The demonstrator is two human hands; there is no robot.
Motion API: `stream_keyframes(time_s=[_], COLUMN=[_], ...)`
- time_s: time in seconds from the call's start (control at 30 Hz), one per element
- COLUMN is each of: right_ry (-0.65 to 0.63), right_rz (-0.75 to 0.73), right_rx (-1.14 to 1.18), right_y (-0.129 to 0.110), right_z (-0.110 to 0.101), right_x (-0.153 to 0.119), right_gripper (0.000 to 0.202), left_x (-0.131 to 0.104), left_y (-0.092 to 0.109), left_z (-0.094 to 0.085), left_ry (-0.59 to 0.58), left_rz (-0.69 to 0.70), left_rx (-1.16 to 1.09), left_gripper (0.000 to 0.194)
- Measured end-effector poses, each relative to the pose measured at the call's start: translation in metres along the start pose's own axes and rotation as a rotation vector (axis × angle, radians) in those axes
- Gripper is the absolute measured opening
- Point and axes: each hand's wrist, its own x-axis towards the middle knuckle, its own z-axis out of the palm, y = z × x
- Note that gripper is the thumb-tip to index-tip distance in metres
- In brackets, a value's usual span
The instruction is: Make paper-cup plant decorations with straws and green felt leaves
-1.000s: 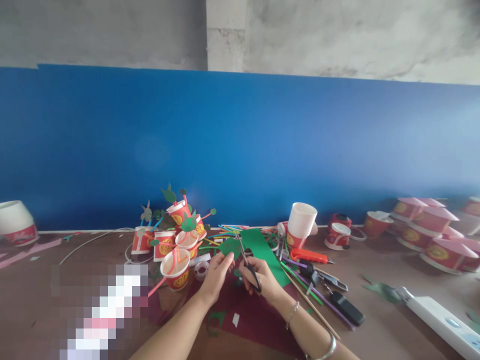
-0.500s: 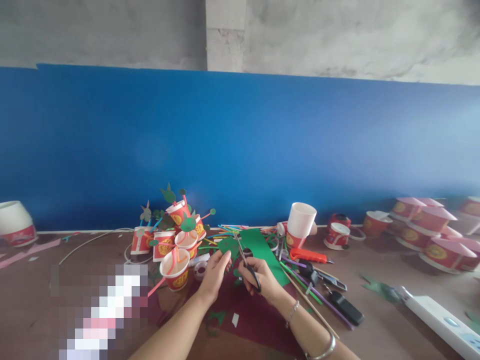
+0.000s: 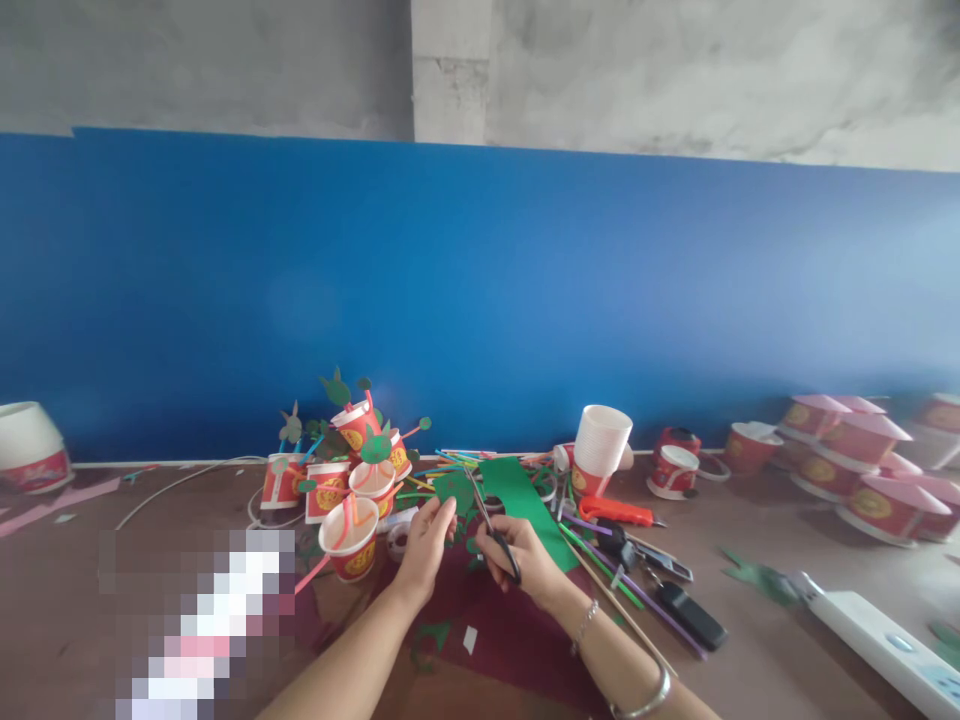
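Note:
Between thumb and fingers, my left hand (image 3: 426,540) pinches a piece of green paper (image 3: 454,488) with a rounded outline. A pair of scissors (image 3: 504,552) with dark handles is gripped in my right hand (image 3: 521,555), its blades pointing up and away along the paper's right edge. Whether the blades touch the paper I cannot tell. Behind my right hand lies a long green paper strip (image 3: 525,505). Under both hands is a dark red sheet (image 3: 517,650) with green scraps (image 3: 431,640) and a small white scrap (image 3: 470,640).
Red paper cups with straws and green cutouts (image 3: 349,535) cluster at left, beside a tape roll (image 3: 397,540). Rightward are stacked white cups (image 3: 602,440), an orange utility knife (image 3: 619,512), keys with a black fob (image 3: 690,615), a power strip (image 3: 885,640) and pink-topped cups (image 3: 870,450).
My left hand has shifted slightly left and turned the green paper, which now looks rounder. The scissors and my right hand have barely moved.

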Motion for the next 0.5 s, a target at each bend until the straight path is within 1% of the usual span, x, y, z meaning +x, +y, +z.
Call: stream_keyframes(time_s=[0.3, 0.5], right_ry=[-0.017, -0.025], right_rz=[0.0, 0.011], right_rx=[-0.015, -0.017], right_y=[0.0015, -0.0024], right_z=[-0.0009, -0.001], right_x=[0.0003, -0.0007], right_gripper=[0.024, 0.024], left_x=[0.0038, 0.0042], left_y=[-0.0092, -0.0073], left_z=[-0.0033, -0.0027], left_ry=[0.023, 0.035], left_rz=[0.021, 0.019], left_rx=[-0.011, -0.031], left_gripper=[0.036, 0.037])
